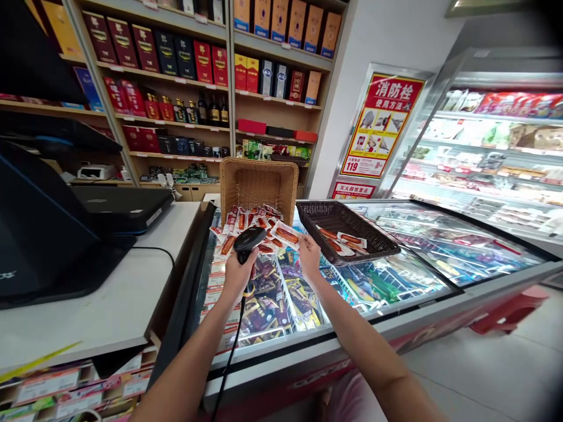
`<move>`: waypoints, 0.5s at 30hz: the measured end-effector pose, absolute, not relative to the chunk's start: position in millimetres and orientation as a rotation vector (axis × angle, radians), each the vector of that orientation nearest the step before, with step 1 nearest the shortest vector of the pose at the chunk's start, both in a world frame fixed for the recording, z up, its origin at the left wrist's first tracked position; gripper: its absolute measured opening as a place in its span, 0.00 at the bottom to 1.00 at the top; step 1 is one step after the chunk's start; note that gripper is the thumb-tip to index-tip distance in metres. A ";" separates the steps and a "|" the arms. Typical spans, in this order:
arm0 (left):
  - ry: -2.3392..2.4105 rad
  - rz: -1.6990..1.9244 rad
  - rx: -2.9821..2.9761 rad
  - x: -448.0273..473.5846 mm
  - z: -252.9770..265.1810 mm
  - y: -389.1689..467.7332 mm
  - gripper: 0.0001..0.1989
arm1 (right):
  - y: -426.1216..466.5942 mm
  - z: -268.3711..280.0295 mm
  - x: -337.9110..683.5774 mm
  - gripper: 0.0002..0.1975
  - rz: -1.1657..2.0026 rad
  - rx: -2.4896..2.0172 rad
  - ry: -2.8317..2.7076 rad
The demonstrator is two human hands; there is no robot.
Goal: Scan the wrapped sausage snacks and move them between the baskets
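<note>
Woven wicker basket — glossy, seemingly plastic scanner.

Shop interior: wooden shelves w/ boxed goods at back, white wall, red fire-hydrant poster, open fridge right, pale tiled floor.

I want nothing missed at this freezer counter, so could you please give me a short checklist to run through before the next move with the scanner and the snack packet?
1. Left hand grips scanner: ok.
2. Right hand holds snack packet: ok.
3. Scanner head faces the packet: cannot tell.
4. Scanner cable hangs free over the freezer edge: ok.
5. Dark basket has room beside its packets: ok.
6. Barcode visible: cannot tell.
</note>
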State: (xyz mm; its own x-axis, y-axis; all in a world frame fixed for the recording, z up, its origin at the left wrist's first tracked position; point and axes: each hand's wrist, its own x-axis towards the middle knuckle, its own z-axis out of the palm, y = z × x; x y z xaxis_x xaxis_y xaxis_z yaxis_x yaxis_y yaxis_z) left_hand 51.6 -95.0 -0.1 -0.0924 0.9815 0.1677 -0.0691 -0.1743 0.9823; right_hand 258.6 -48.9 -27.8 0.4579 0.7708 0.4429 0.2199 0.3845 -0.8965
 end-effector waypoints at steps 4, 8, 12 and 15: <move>1.145 1.259 1.363 58.6 -4.5 -100.1 0.25 | -54.6 -33.4 268.7 0.33 0.446 -1.175 -0.958; 1.180 1.237 1.368 58.0 -8.3 -96.4 0.26 | -51.6 -32.4 272.5 0.32 0.421 -1.181 -0.942; 1.184 1.237 1.355 58.6 -6.6 -95.6 0.26 | -52.1 -32.0 274.2 0.30 0.413 -1.184 -0.937; 1.185 1.228 1.341 59.6 -5.6 -96.4 0.26 | -53.6 -31.8 273.6 0.29 0.423 -1.186 -0.932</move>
State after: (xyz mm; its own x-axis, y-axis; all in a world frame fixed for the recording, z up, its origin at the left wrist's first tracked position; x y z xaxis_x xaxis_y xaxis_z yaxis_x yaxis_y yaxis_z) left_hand 59.6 -96.4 -5.6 0.0329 0.9948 0.0961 0.0607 -0.0980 0.9933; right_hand 273.6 -53.6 -31.8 0.5751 0.7184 0.3913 0.1780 0.3570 -0.9170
